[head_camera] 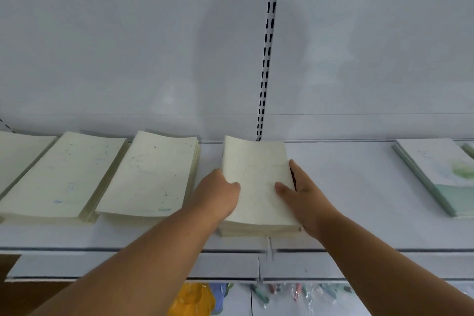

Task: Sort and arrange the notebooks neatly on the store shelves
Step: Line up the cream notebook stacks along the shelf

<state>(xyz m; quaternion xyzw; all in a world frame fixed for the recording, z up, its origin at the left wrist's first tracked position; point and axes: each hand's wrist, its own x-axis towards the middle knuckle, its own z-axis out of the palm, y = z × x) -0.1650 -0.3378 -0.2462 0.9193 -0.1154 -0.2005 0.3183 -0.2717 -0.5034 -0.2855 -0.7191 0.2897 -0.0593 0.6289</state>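
Leftmost notebook pile (18, 159) cut off by left edge. Green-covered notebooks (441, 177) run off right edge. Packets (295, 295) under the shelf (359, 213) blurred, cut by bottom edge. Cover print too faint to read. Left hand (218, 195) fingers hidden under stack (256, 182).

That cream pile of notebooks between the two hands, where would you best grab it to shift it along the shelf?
Probably by its two long side edges, coming in from the front, as the left hand and right hand do now. The stack of notebooks lies flat and loose, so squeezing both sides low down should keep the lower books from sliding out.
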